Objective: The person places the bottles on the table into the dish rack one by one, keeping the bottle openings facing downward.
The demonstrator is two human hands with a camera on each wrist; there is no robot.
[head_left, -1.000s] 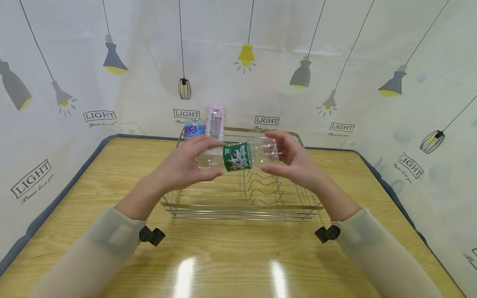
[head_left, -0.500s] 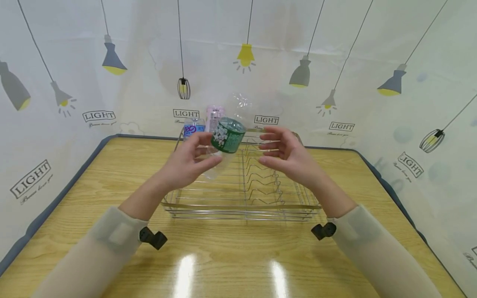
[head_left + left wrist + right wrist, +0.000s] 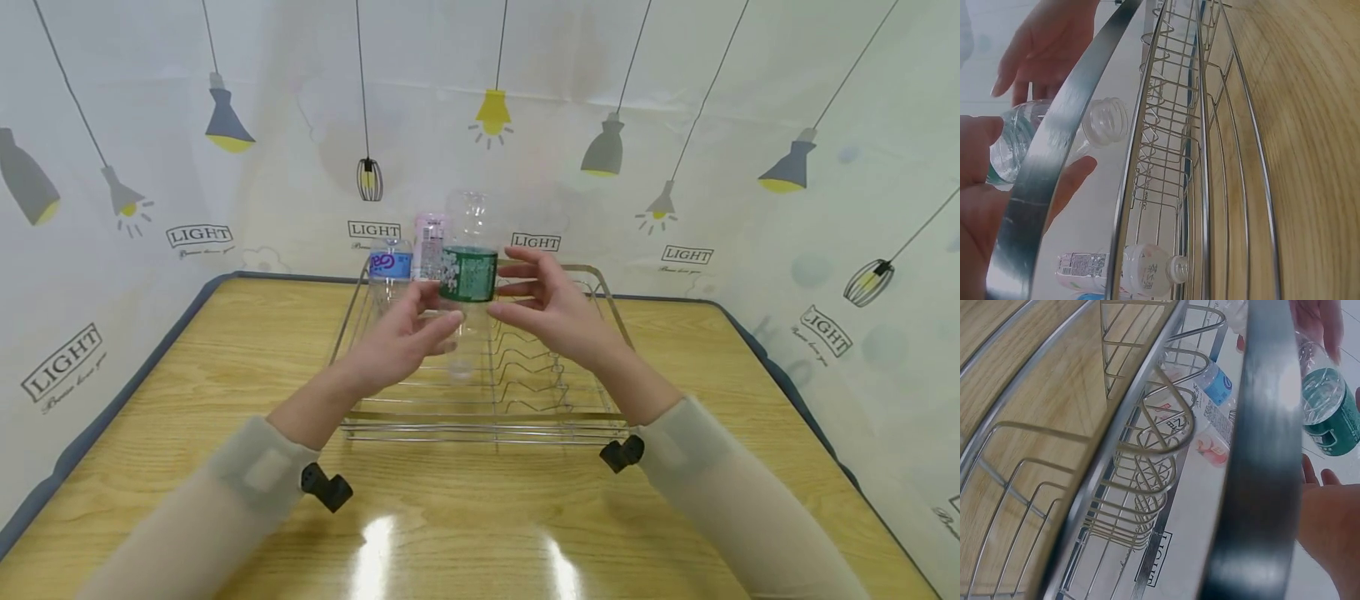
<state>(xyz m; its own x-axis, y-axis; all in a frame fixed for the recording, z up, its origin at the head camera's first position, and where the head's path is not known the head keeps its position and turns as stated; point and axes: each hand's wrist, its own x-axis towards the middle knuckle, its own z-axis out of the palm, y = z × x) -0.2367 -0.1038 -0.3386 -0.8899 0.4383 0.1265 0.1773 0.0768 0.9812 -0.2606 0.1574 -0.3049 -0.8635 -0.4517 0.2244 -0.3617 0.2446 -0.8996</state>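
Note:
A clear plastic bottle [image 3: 469,273] with a green label is upside down over the dish rack [image 3: 480,417], its bare neck pointing down in the left wrist view. My left hand [image 3: 393,346] grips it from the left, thumb in front and fingers behind. From the other side my right hand [image 3: 558,312] reaches to the label, its loosely bent fingertips right at the bottle's edge. In the left wrist view the right hand's thumb stands apart from the bottle.
Toward the rack's back left stand a blue-labelled bottle [image 3: 390,267] and a pink bottle [image 3: 431,246], both neck down. Wavy wire dividers [image 3: 528,375] run along the rack's right half. A wooden table [image 3: 465,517] carries the rack, and a lamp-patterned cloth [image 3: 300,150] hangs behind.
The green-labelled bottle has turned from lying sideways between both hands to nearly upright, base up. My right hand came off it, then moved left back to its side.

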